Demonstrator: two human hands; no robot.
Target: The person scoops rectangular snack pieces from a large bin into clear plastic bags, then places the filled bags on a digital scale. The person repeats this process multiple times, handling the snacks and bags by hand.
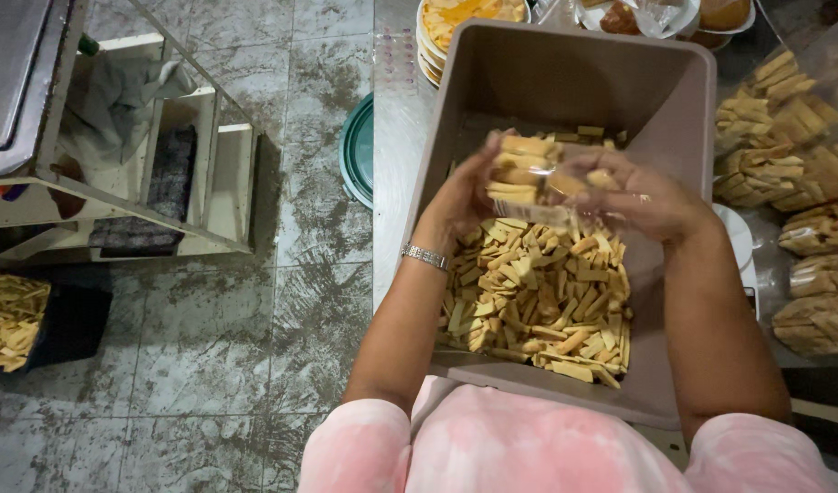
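A small clear plastic bag [538,178], part-filled with pale yellow snack sticks, is held between both hands above the grey tub [565,73]. On the right of the worktop, filled clear bags [793,137] of the same sticks lie stacked in a pile from far to near.

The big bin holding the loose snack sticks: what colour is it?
The bin is plain grey-beige, clearest in the head view.
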